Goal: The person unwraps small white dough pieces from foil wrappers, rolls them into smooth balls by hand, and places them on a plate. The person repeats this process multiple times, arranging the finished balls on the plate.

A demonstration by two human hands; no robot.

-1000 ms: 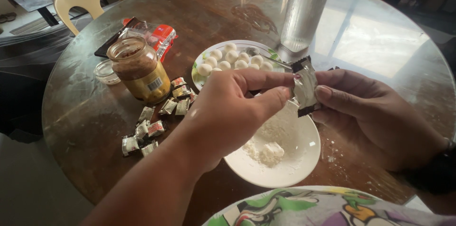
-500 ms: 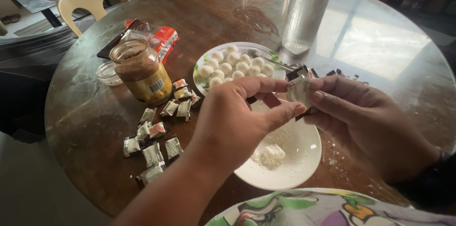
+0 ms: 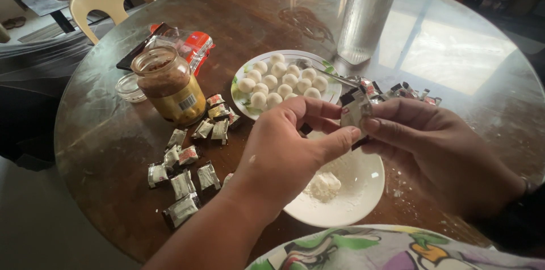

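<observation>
a: both hands sit a little lower than half a second ago, and more empty wrappers (image 3: 411, 93) show behind them on the tabletop (image 3: 102, 139).

b: what's the grip doing?

a: left hand (image 3: 286, 151) and right hand (image 3: 431, 145) both pinch one small silver packet (image 3: 353, 112), held just above the white bowl (image 3: 363, 190).

b: what's in the bowl?

a: white powder with a small lump in it. behind it the white plate (image 3: 332, 93) carries pale round balls (image 3: 281, 80) and a spoon.

b: and the jar?

a: glass jar (image 3: 168, 84), lid off, brown paste inside. wrapped sweets (image 3: 190, 171) lie scattered beside it. tall glass of water (image 3: 366, 12) stands further back.
</observation>
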